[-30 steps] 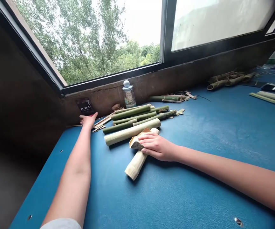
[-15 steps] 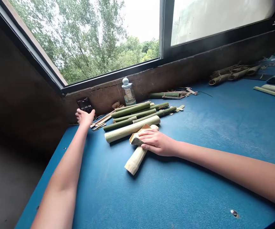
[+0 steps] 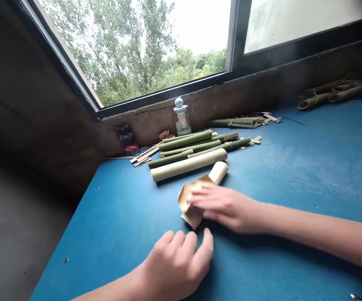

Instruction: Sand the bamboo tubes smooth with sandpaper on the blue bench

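Note:
My right hand (image 3: 223,207) lies over a folded sheet of brown sandpaper-like material (image 3: 188,194), pressing it around a short pale piece of bamboo (image 3: 219,172). The piece lies slantwise on the blue table (image 3: 121,217); its middle is hidden under the sheet and fingers. Just in front of its near end is my left hand (image 3: 181,261), back upward, thumb raised and the other fingers curled under. What those fingers hold, if anything, is hidden. A longer pale bamboo tube (image 3: 188,165) rests beyond the short piece.
Several green bamboo pieces (image 3: 185,142) lie behind the pale tube. By the wall stand a clear bottle (image 3: 182,119) with a pale blue lid and a blurred dark object (image 3: 126,136). More bamboo (image 3: 328,96) lies at the back right, below the window.
My left hand has come back from the phone by the wall to the near end of the short bamboo. My right hand and the sheet have slid toward that end. The view has shifted.

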Action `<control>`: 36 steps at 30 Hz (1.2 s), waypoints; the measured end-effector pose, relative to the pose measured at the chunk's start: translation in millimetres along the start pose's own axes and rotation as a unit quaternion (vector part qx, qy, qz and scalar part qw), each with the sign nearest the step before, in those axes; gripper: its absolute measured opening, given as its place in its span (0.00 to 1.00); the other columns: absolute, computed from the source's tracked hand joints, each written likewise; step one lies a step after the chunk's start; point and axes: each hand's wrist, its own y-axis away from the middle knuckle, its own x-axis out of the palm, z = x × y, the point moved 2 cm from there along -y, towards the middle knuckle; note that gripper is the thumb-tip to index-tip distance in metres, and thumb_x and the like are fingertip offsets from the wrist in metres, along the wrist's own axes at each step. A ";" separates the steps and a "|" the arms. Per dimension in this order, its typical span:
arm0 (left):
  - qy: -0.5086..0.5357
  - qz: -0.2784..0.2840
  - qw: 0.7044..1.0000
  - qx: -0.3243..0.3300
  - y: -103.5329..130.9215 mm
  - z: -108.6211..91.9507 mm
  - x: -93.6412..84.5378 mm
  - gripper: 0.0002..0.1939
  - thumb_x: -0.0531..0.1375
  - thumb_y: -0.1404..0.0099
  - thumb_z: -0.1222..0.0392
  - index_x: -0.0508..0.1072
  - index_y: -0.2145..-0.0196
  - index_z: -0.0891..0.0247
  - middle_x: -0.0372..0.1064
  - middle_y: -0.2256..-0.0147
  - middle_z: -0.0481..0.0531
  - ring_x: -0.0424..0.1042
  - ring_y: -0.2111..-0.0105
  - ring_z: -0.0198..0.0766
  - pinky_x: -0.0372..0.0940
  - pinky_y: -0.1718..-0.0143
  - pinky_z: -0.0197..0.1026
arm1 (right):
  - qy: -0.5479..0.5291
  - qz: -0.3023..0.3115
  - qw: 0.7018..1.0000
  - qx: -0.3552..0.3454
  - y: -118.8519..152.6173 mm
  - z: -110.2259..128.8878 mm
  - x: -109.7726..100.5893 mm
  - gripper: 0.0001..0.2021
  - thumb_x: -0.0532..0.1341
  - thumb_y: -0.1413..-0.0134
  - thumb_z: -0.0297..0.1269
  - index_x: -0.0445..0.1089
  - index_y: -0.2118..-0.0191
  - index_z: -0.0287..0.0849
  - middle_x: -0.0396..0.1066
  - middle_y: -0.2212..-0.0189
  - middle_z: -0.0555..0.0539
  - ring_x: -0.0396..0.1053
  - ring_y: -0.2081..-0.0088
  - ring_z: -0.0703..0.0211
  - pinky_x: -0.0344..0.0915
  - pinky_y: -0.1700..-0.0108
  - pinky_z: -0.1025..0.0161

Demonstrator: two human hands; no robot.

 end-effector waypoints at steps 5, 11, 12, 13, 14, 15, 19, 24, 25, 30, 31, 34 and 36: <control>0.010 0.032 0.998 -0.057 -0.9 23.8 4.4 0.20 0.57 0.36 0.57 0.70 0.48 0.65 0.73 0.70 0.49 0.67 0.77 0.39 0.54 0.79 0.45 | 0.020 -0.054 0.996 0.061 3.2 -23.5 -14.2 0.19 0.53 0.32 0.40 0.68 0.40 0.46 0.70 0.42 0.43 0.61 0.36 0.50 0.57 0.33 0.47; 0.013 0.031 0.998 -0.059 0.8 23.5 4.5 0.18 0.56 0.35 0.59 0.69 0.49 0.66 0.71 0.73 0.48 0.66 0.79 0.37 0.53 0.79 0.45 | 0.041 -0.085 0.994 0.053 1.3 -18.0 -12.5 0.20 0.51 0.32 0.38 0.67 0.39 0.47 0.71 0.44 0.43 0.65 0.39 0.50 0.58 0.34 0.48; 0.017 0.034 0.997 -0.065 0.8 23.6 4.8 0.18 0.56 0.35 0.58 0.68 0.48 0.67 0.71 0.73 0.48 0.66 0.78 0.38 0.54 0.79 0.45 | 0.038 -0.061 0.997 0.042 0.3 -18.6 -12.4 0.20 0.52 0.33 0.39 0.66 0.38 0.47 0.70 0.43 0.42 0.64 0.39 0.50 0.58 0.34 0.48; 0.017 0.036 0.997 -0.072 0.8 23.8 5.1 0.19 0.56 0.34 0.57 0.68 0.48 0.67 0.71 0.72 0.48 0.66 0.78 0.38 0.54 0.79 0.45 | 0.031 -0.033 0.999 0.023 -0.8 -18.3 -12.3 0.21 0.53 0.33 0.40 0.66 0.38 0.47 0.69 0.42 0.42 0.63 0.38 0.49 0.58 0.34 0.47; 0.014 0.038 0.996 -0.079 0.9 23.9 5.5 0.19 0.56 0.34 0.56 0.67 0.48 0.67 0.71 0.73 0.48 0.66 0.78 0.39 0.55 0.79 0.45 | 0.027 -0.012 1.000 -0.008 -1.7 -16.9 -12.4 0.20 0.53 0.33 0.40 0.67 0.39 0.45 0.70 0.42 0.41 0.65 0.39 0.50 0.59 0.34 0.48; 0.011 0.039 0.995 -0.086 1.0 24.0 5.9 0.20 0.55 0.34 0.55 0.67 0.47 0.67 0.71 0.73 0.48 0.67 0.78 0.39 0.55 0.79 0.45 | 0.034 -0.047 0.998 -0.001 -2.4 -16.2 -14.5 0.19 0.51 0.32 0.38 0.69 0.41 0.44 0.73 0.46 0.41 0.68 0.42 0.51 0.61 0.36 0.49; -0.001 0.034 0.995 -0.097 1.1 24.8 8.5 0.18 0.54 0.33 0.50 0.67 0.51 0.65 0.68 0.76 0.46 0.66 0.80 0.39 0.54 0.80 0.45 | 0.067 -0.023 0.998 -0.003 -1.8 -16.7 -13.1 0.21 0.52 0.32 0.38 0.65 0.38 0.43 0.70 0.43 0.40 0.63 0.38 0.51 0.59 0.34 0.49; 0.042 0.085 0.983 -0.157 0.2 39.7 16.8 0.14 0.54 0.32 0.47 0.67 0.60 0.62 0.70 0.76 0.46 0.68 0.80 0.38 0.54 0.80 0.42 | 0.140 -0.090 0.984 0.065 6.8 -51.4 -20.9 0.19 0.53 0.33 0.38 0.69 0.41 0.44 0.70 0.43 0.41 0.62 0.37 0.46 0.57 0.34 0.40; 0.056 0.102 0.980 -0.164 -0.1 43.3 18.5 0.13 0.54 0.33 0.47 0.66 0.64 0.60 0.70 0.76 0.46 0.68 0.80 0.37 0.53 0.81 0.41 | 0.146 -0.104 0.980 0.089 8.2 -53.5 -22.1 0.19 0.53 0.33 0.38 0.69 0.41 0.44 0.70 0.43 0.41 0.61 0.37 0.44 0.56 0.34 0.38; 0.097 0.106 0.980 -0.139 0.4 49.1 19.4 0.16 0.51 0.32 0.48 0.63 0.74 0.58 0.68 0.80 0.44 0.66 0.82 0.34 0.52 0.80 0.40 | 0.074 0.025 0.996 -0.045 6.7 -8.4 -9.5 0.23 0.53 0.33 0.35 0.60 0.34 0.48 0.62 0.36 0.47 0.52 0.31 0.50 0.49 0.30 0.45; 0.098 0.097 0.982 -0.130 1.0 47.9 18.5 0.16 0.51 0.33 0.48 0.63 0.75 0.58 0.67 0.81 0.44 0.66 0.82 0.35 0.52 0.79 0.40 | 0.064 0.048 0.994 -0.072 6.3 -2.9 -7.7 0.23 0.52 0.32 0.34 0.59 0.34 0.48 0.61 0.35 0.47 0.51 0.31 0.52 0.48 0.30 0.47; 0.090 0.075 0.987 -0.112 3.4 43.5 16.3 0.18 0.50 0.32 0.51 0.64 0.78 0.58 0.66 0.82 0.46 0.64 0.82 0.36 0.50 0.78 0.43 | 0.064 0.031 0.996 -0.053 5.1 -19.3 -11.5 0.22 0.52 0.32 0.34 0.61 0.35 0.48 0.63 0.37 0.48 0.54 0.32 0.52 0.48 0.29 0.47; 0.082 0.070 0.988 -0.111 4.9 42.1 16.2 0.20 0.50 0.30 0.52 0.64 0.79 0.59 0.64 0.83 0.46 0.63 0.83 0.35 0.48 0.79 0.44 | 0.065 -0.036 0.997 0.031 4.7 -40.3 -16.7 0.21 0.52 0.32 0.36 0.64 0.37 0.47 0.66 0.39 0.45 0.54 0.33 0.48 0.48 0.30 0.42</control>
